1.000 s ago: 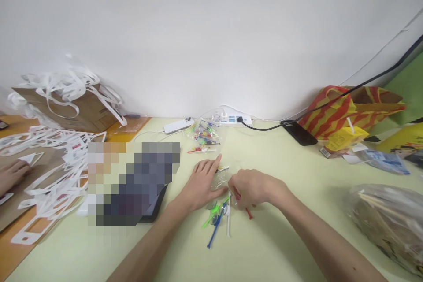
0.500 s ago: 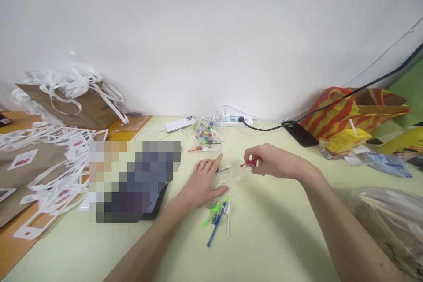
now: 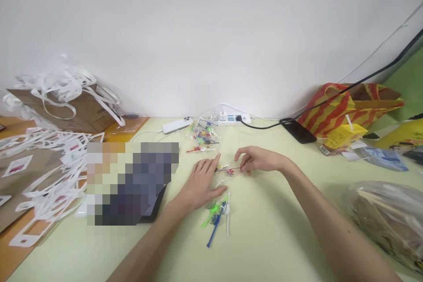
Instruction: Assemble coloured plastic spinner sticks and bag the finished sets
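My left hand [image 3: 199,187] lies flat with fingers spread at the edge of a clear plastic bag [image 3: 220,179]. A small red plastic piece with a thin rod [image 3: 230,171] rests at the bag's right side. My right hand [image 3: 260,159] is just right of it, index finger lifted and apart from the others; its lower fingertips are at the rod's end. Nearer to me, below my left thumb, lie a green plastic piece [image 3: 207,219], a blue stick [image 3: 213,234] and a white stick [image 3: 228,221]. Part of the bag is hidden under my left hand.
Behind lies a clear bag of colourful plastic pieces [image 3: 204,134]. A white phone-like device [image 3: 177,125], a power strip [image 3: 231,118] and a black phone [image 3: 299,131] are near the wall. Left are a partly blurred tablet [image 3: 155,209] and white straps [image 3: 62,176]; right, a plastic-wrapped bundle [image 3: 386,220].
My right hand has moved slightly left and loosened its fingers around the red piece, which now rests by the bag. My left hand has stayed nearly still.
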`<state>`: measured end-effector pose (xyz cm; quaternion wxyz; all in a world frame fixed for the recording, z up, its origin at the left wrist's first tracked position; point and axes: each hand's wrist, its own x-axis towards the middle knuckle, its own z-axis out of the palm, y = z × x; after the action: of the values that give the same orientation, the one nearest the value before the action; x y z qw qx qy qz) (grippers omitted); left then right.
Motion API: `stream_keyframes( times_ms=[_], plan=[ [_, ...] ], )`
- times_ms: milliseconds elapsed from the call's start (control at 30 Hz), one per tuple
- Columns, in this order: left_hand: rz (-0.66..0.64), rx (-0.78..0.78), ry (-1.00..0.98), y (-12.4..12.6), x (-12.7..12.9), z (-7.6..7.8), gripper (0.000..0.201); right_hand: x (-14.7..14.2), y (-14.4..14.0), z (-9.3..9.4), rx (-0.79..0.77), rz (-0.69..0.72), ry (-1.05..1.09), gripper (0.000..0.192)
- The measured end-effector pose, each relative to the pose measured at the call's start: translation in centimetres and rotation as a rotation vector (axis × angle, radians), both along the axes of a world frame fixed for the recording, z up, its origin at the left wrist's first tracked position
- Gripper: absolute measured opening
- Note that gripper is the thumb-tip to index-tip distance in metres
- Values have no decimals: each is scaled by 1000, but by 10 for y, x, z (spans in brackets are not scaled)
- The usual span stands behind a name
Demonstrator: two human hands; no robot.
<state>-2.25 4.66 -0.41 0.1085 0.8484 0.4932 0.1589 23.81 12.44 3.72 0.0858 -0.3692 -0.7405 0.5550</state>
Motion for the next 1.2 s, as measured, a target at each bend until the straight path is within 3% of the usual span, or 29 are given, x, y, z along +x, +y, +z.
stream_keyframes(
  times_ms=[300, 700, 1200],
  plan=[
    [2, 17, 8, 0, 0, 0, 92, 5, 4, -4, 57, -79, 40, 8],
    [-5, 12, 15, 0, 1, 0, 92, -10, 6, -17, 39, -85, 34, 23],
    [-4, -17, -11, 0, 1, 2, 97, -27, -3, -18, 257, -54, -22, 18]
  ],
)
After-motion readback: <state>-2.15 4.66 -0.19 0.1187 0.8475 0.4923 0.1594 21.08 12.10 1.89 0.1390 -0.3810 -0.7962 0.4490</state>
